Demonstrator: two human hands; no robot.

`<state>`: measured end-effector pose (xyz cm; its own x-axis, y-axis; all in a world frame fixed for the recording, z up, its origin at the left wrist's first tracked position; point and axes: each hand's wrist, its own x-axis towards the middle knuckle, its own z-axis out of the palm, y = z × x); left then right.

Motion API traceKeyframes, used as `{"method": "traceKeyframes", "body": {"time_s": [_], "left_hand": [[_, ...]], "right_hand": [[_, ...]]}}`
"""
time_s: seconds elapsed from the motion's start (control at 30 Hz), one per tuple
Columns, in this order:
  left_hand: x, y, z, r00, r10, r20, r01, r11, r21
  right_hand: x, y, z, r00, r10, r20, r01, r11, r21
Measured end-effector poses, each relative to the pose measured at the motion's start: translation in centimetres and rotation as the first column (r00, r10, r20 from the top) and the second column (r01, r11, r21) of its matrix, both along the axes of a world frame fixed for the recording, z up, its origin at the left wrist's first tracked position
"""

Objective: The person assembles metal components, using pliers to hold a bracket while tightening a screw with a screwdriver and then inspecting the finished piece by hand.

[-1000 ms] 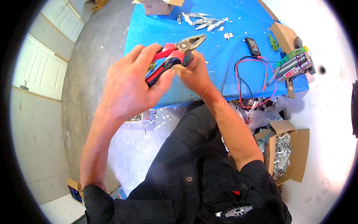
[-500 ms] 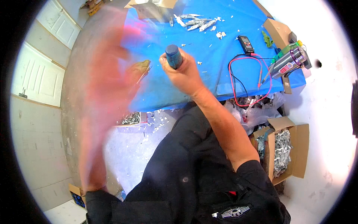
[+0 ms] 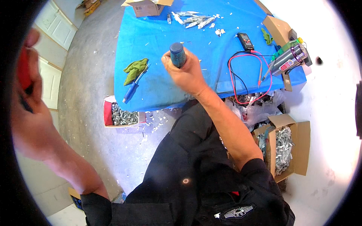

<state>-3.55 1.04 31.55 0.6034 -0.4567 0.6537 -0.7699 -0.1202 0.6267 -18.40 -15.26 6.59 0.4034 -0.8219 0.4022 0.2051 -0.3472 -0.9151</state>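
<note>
My right hand [image 3: 187, 73] is closed around an upright, worn blue handle [image 3: 178, 55] over the middle of the table. Its lower end is hidden by my fist, so I cannot tell the tool's kind. My left hand [image 3: 34, 109] is raised at the far left, its fingers wrapped round something red and black [image 3: 24, 71], cut off by the picture's dark rim. A blue-handled screwdriver [image 3: 131, 91] lies near the table's left corner, its shaft beside a crumpled green cloth [image 3: 135, 70].
The blue-covered table [image 3: 158, 94] holds several silver cylindrical parts [image 3: 198, 20], white scraps, an open carton [image 3: 148, 10], a multimeter [image 3: 246, 41] with leads and a steel flask [image 3: 290, 60]. Below stand a box of small metal pieces [image 3: 124, 116] and a carton of silvery strips [image 3: 283, 150].
My left hand has swung from above the table's left side out to the far left, uncovering the green cloth and screwdriver. My right hand keeps its grip in nearly the same place.
</note>
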Motion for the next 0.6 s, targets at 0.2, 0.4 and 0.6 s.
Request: {"method": "traceKeyframes", "body": {"time_s": [0.2, 0.4, 0.6], "left_hand": [[1.2, -0.6, -8.7, 0.879, -0.448, 0.163, 0.431, 0.893, 0.126], [-0.2, -1.2, -11.1, 0.853, -0.517, -0.065, 0.521, 0.84, 0.151], [-0.3, -1.1, -12.7, 0.849, -0.515, -0.119, 0.527, 0.801, 0.284]], "right_hand": [[-1.0, -0.4, -0.1, 0.997, -0.063, -0.037, 0.062, 0.997, -0.037], [-0.9, -0.2, 0.4, 0.998, -0.061, -0.029, 0.062, 0.998, 0.013], [-0.9, -0.3, 0.5, 0.998, -0.061, -0.004, 0.061, 0.998, -0.024]]}}
